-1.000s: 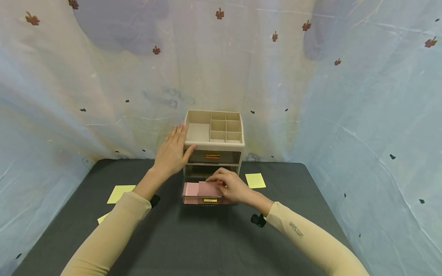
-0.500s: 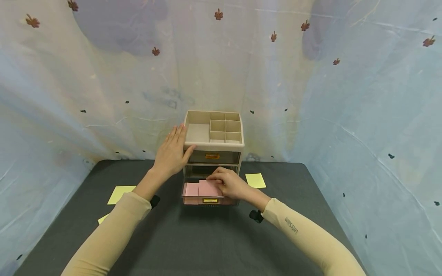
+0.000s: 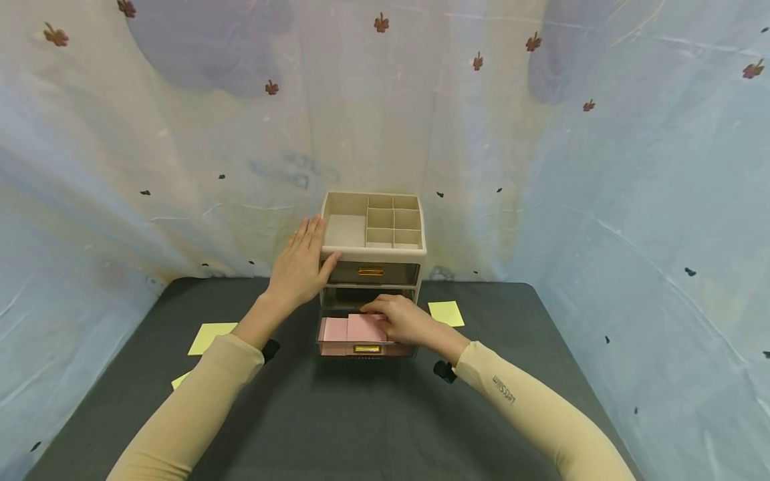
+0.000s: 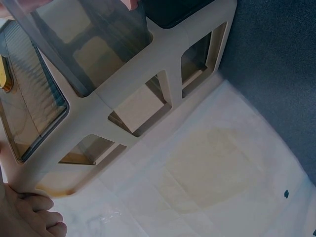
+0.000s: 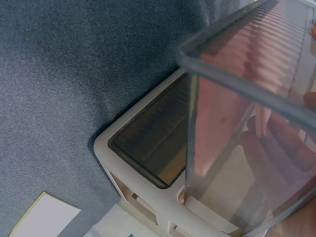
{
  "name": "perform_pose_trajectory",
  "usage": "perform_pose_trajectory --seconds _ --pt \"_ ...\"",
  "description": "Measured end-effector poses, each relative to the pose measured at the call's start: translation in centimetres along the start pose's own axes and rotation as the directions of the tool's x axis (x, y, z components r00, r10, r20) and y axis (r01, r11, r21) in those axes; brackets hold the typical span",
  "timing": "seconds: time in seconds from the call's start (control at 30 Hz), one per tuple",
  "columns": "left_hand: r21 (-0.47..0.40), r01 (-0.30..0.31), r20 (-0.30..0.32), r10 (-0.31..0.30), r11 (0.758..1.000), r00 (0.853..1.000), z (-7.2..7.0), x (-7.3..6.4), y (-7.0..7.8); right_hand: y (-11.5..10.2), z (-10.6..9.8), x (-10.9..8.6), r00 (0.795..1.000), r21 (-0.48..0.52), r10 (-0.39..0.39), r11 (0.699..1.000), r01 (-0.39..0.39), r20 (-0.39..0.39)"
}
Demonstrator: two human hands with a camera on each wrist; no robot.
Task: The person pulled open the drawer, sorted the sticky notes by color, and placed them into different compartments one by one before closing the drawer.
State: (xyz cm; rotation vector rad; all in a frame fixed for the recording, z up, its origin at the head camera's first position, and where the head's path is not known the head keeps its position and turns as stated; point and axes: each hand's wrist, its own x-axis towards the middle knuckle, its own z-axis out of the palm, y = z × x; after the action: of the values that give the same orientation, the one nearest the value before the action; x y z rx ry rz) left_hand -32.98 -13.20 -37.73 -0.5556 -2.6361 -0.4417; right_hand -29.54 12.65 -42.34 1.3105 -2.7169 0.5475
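A cream desktop drawer organizer [image 3: 373, 254] stands at the back of the dark table. Its middle see-through drawer [image 3: 341, 349] is pulled out and holds pink sticky notes [image 3: 335, 329] on the left. Inside the same drawer my right hand [image 3: 406, 322] pinches a second pink sticky note [image 3: 365, 327] by its right side. In the right wrist view, my fingers [image 5: 276, 148] and pink paper [image 5: 217, 123] show through the clear drawer wall. My left hand [image 3: 297, 268] rests on the organizer's upper left side, fingers straight and thumb at the front edge.
Yellow sticky notes [image 3: 212, 338] lie on the table to the left, one partly under the left sleeve. Another yellow sticky note [image 3: 446, 313] lies right of the organizer. The upper drawer [image 3: 369, 272] is closed. A patterned curtain [image 3: 240, 133] hangs behind the table.
The pink sticky note at my right hand went from shaded to brighter and shifted slightly in the drawer. My right forearm moved a little left; my left hand stayed in place.
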Motion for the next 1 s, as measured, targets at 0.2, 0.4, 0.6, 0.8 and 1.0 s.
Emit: perform_pose_trajectory --seconds 0.2,0.4,0.6,0.8,1.0 --pt "-0.001 -0.003 -0.010 0.003 1.000 1.000 0.1 0.1 0.0 -0.1 -0.1 0.1 0.999 -0.003 0.026 1.000 -0.026 0.036" --pt "-0.014 -0.003 -0.002 0.003 1.000 1.000 0.1 0.1 0.0 -0.2 -0.1 0.4 0.992 -0.018 0.049 0.999 -0.047 0.117" --pt "-0.013 -0.003 -0.006 0.003 1.000 1.000 0.1 0.0 0.1 -0.3 -0.4 0.4 0.990 -0.016 0.039 0.999 -0.037 0.136" --pt "-0.012 0.000 0.000 0.000 1.000 1.000 0.1 0.0 0.2 -0.6 -0.8 -0.2 0.997 0.037 0.058 0.998 -0.060 0.048" --pt "-0.007 0.014 0.014 -0.014 1.000 1.000 0.1 0.0 0.0 -1.1 -1.2 -1.2 0.985 0.220 0.153 0.966 -0.132 -0.080"
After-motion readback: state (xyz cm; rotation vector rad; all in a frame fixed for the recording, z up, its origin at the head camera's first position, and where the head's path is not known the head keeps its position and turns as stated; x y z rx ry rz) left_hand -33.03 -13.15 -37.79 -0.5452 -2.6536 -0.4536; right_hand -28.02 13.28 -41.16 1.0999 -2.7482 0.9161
